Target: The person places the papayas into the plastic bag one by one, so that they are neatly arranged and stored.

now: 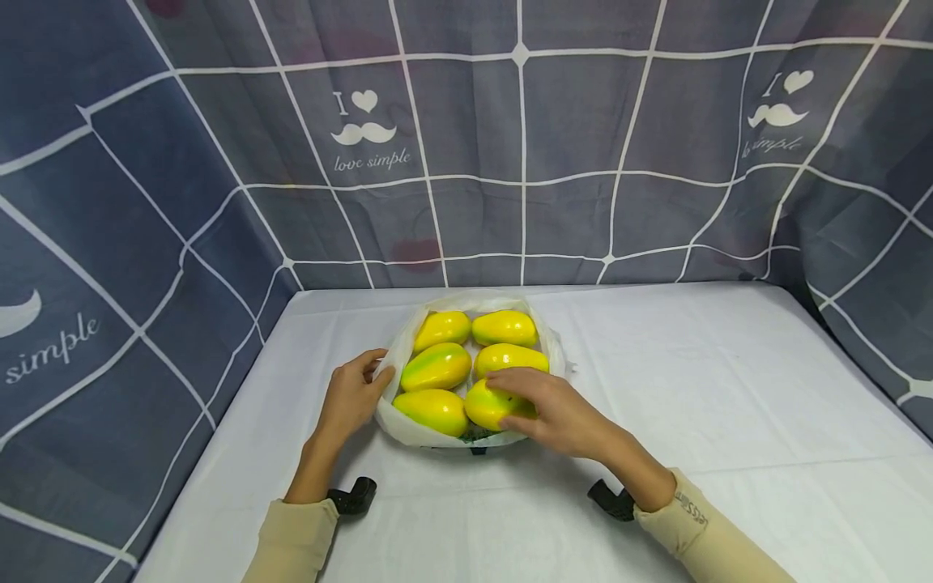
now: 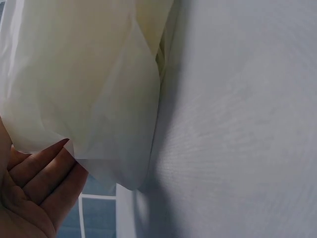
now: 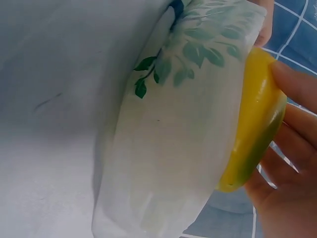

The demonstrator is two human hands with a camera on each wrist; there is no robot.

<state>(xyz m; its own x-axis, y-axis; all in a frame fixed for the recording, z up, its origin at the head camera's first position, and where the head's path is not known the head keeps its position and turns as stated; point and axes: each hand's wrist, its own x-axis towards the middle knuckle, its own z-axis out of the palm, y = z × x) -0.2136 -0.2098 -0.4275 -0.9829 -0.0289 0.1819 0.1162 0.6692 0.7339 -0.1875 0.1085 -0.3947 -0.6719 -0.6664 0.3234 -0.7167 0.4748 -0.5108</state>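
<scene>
Mangoes, six of them, yellow with green blush, lay in two columns of three inside a white plastic bag [image 1: 408,427] that sat on the white tablecloth [image 1: 729,389] near the middle of the table, close to the person. The bag's mouth was folded down around the fruit like a low rim; the right wrist view showed a green leaf print on its wall. The front-right mango [image 1: 490,405] lay nearest the person, touching the front-left mango [image 1: 432,410] and just in front of the middle-right mango [image 1: 510,357]. The middle-left mango [image 1: 436,366] and the two rear mangoes [image 1: 474,328] filled out the rest of the bag. The right hand [image 1: 557,409] rested over the front-right mango, fingers [image 3: 297,84] curled round its top and far side and the thumb low at the bag's edge, so the fruit sat gripped between them while still in the bag; the right wrist view showed it bulging above the bag's rim against the palm. The left hand [image 1: 353,395] was at the bag's left edge, fingertips bent onto the rim and pinching the plastic; in the left wrist view the fingers [image 2: 42,173] lay under a fold of the bag. A blue checked cloth backdrop [image 1: 510,162] stood behind and to both sides.
</scene>
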